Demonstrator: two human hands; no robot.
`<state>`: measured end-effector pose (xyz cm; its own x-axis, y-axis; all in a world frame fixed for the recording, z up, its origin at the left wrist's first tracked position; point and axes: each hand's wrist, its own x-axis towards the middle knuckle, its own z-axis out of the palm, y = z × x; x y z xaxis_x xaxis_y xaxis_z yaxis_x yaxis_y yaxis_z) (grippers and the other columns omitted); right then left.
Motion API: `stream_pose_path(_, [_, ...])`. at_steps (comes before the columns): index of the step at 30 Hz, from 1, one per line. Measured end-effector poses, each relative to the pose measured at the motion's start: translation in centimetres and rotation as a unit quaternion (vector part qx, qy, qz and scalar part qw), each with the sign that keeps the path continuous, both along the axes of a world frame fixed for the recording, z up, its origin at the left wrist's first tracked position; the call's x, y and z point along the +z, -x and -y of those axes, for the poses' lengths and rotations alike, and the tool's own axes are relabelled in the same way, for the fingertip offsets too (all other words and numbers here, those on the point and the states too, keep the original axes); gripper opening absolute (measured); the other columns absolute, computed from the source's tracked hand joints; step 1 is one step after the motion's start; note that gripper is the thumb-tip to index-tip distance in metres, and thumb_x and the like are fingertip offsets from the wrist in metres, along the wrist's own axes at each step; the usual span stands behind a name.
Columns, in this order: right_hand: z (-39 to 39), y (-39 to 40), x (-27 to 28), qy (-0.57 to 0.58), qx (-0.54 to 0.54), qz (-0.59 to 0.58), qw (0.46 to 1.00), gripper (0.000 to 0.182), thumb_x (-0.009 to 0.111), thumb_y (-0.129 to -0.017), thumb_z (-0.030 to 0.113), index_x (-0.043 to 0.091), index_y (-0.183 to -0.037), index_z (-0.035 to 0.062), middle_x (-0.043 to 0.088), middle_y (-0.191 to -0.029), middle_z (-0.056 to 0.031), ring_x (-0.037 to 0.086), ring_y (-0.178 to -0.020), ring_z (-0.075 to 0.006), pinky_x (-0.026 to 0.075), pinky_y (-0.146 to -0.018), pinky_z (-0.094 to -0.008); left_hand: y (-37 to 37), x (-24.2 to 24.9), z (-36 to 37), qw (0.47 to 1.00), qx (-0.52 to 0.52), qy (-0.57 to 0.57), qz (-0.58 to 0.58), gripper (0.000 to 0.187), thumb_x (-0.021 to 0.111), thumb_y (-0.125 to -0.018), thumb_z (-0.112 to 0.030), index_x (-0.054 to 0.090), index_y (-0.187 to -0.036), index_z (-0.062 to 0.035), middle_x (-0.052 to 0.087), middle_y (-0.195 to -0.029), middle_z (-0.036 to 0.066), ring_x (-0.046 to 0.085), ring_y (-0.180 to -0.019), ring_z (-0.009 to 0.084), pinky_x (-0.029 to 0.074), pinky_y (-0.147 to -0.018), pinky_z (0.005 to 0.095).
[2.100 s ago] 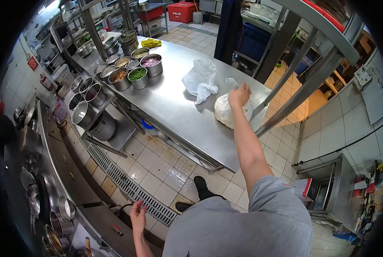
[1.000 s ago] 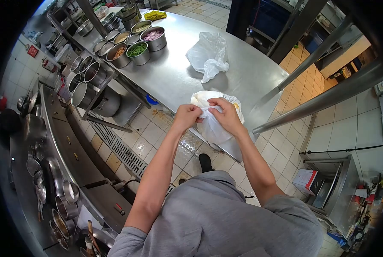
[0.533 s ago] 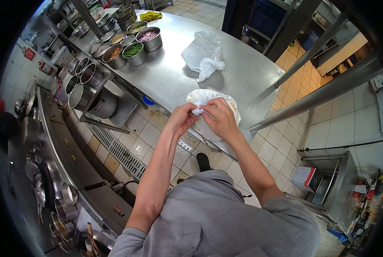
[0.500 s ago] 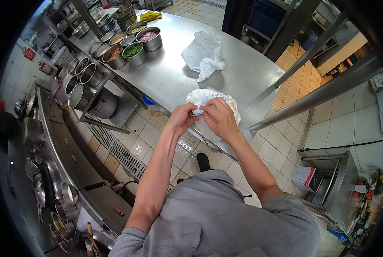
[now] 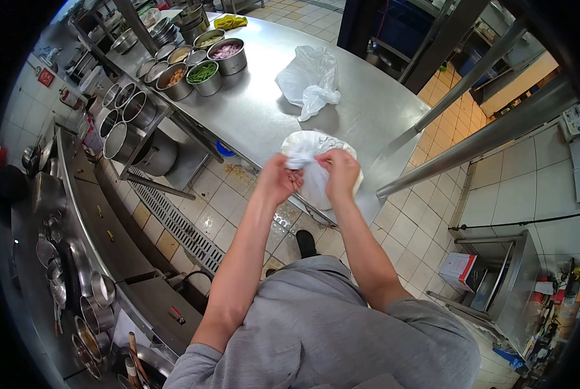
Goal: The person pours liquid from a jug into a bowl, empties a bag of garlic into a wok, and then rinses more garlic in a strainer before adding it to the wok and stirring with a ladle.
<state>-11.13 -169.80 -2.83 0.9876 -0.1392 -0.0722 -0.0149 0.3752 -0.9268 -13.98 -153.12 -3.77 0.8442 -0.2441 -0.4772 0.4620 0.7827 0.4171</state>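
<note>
A filled white plastic bag (image 5: 316,188) rests at the near edge of the steel table, its top gathered and twisted. My left hand (image 5: 280,179) is closed on the gathered plastic on the left side. On the right side, my right hand (image 5: 339,172) pinches another part of the bag's top, a little apart from the left. What lies inside the bag is hidden. A second, crumpled white plastic bag (image 5: 309,78) lies farther back on the table, touched by neither hand.
The steel table (image 5: 251,117) carries several metal pots, among them one with green vegetables (image 5: 202,72) and one with pink pieces (image 5: 226,51). A yellow cloth (image 5: 230,23) lies behind them. A slanted metal pole (image 5: 478,150) stands right of the table.
My hands have moved apart, the right one outward, and the plastic between them is stretched. The crumpled bag has stayed in place.
</note>
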Motion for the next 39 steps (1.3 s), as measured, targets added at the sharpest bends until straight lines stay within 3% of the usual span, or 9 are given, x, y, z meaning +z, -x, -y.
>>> stream_pose_path(2, [1.3,-0.7,-0.4,-0.19,0.004,-0.049,0.98,0.013,0.063,-0.072,-0.002,0.065,-0.085,-0.001,0.063,-0.083,-0.0042,0.062,-0.078,-0.0133,0.05,-0.066,-0.0256,0.4,-0.4,-1.7,0.999,0.009,-0.029,-0.019,0.02,0.049,-0.086,-0.022,0.057,-0.091,-0.0045,0.061,-0.081,0.005,0.057,-0.073,0.0173,0.046,-0.065,0.0313])
stream_pose_path(8, [-0.1,1.7,4.0,0.407,0.118,0.298,0.855,0.019,0.065,-0.079,-0.001,0.065,-0.098,-0.0007,0.061,-0.094,-0.0077,0.06,-0.081,-0.0167,0.049,-0.066,-0.0271,0.0,2.0,-0.1,0.991,-0.02,-0.126,0.028,0.019,0.058,-0.085,-0.023,0.06,-0.094,-0.0063,0.062,-0.082,0.004,0.059,-0.073,0.0165,0.047,-0.063,0.0305])
stream_pose_path(12, [0.1,1.7,2.5,0.404,0.131,0.311,0.85,0.022,0.066,-0.081,0.001,0.064,-0.103,-0.0004,0.06,-0.088,-0.0097,0.06,-0.074,-0.018,0.047,-0.063,-0.0276,-0.1,2.4,-0.5,0.978,-0.033,-0.196,0.062,0.015,0.064,-0.084,-0.017,0.063,-0.092,-0.0055,0.064,-0.085,0.005,0.061,-0.074,0.0143,0.048,-0.063,0.0281])
stream_pose_path(20, [1.3,1.2,2.7,-0.118,0.118,-0.003,0.986,0.011,0.056,-0.096,0.013,0.057,-0.102,0.0036,0.059,-0.083,-0.0033,0.057,-0.069,-0.009,0.048,-0.058,-0.0262,-0.1,3.3,-0.5,0.971,-0.004,-0.239,0.018,0.018,0.062,-0.086,-0.016,0.063,-0.097,-0.0012,0.066,-0.085,0.008,0.064,-0.074,0.0156,0.051,-0.063,0.0265])
stream_pose_path(28, [2.6,2.2,8.0,-0.105,0.193,0.061,0.974,0.01,0.048,-0.096,0.008,0.053,-0.103,0.0031,0.058,-0.085,-0.005,0.056,-0.07,-0.011,0.047,-0.056,-0.0264,0.2,3.2,0.7,0.971,0.025,-0.217,0.092,0.048,0.065,-0.082,-0.011,0.051,-0.128,-0.0046,0.065,-0.098,0.013,0.063,-0.07,0.0172,0.051,-0.069,0.0272])
stream_pose_path(30, [2.5,4.6,9.4,-0.021,0.253,0.081,0.964,0.011,0.047,-0.094,0.006,0.053,-0.103,0.0023,0.058,-0.086,-0.0049,0.056,-0.07,-0.0104,0.048,-0.057,-0.0255,-0.1,1.9,1.1,0.848,-0.015,-0.443,0.29,0.065,0.072,-0.074,-0.006,0.047,-0.134,-0.0104,0.061,-0.111,0.017,0.059,-0.081,0.0173,0.05,-0.072,0.0275])
stream_pose_path(34, [2.2,3.6,15.0,-0.041,0.207,0.144,0.967,0.01,0.05,-0.094,0.004,0.054,-0.102,-0.0001,0.059,-0.083,-0.0045,0.055,-0.068,-0.0087,0.047,-0.055,-0.0238,0.2,2.1,1.7,0.844,-0.101,-0.428,0.307,0.069,0.075,-0.068,-0.006,0.05,-0.133,-0.0135,0.057,-0.118,0.018,0.052,-0.1,0.0168,0.048,-0.076,0.0292])
stream_pose_path(36, [2.6,2.0,17.3,-0.032,0.203,0.173,0.963,0.01,0.05,-0.093,0.002,0.055,-0.101,-0.0007,0.06,-0.084,-0.0057,0.056,-0.068,-0.0092,0.047,-0.057,-0.0238,0.5,3.9,2.8,0.585,-0.015,-0.706,0.4,0.053,0.072,-0.072,-0.004,0.058,-0.123,-0.0101,0.059,-0.117,0.012,0.051,-0.103,0.0172,0.048,-0.078,0.031])
stream_pose_path(39, [3.7,1.3,18.5,-0.016,0.204,0.257,0.945,0.011,0.049,-0.093,0.0,0.057,-0.1,-0.0015,0.063,-0.089,-0.0086,0.058,-0.071,-0.0104,0.049,-0.061,-0.0243,-0.4,5.7,3.8,0.526,0.033,-0.74,0.418,0.035,0.069,-0.077,-0.004,0.064,-0.111,-0.0054,0.063,-0.11,0.009,0.058,-0.088,0.019,0.049,-0.077,0.0318])
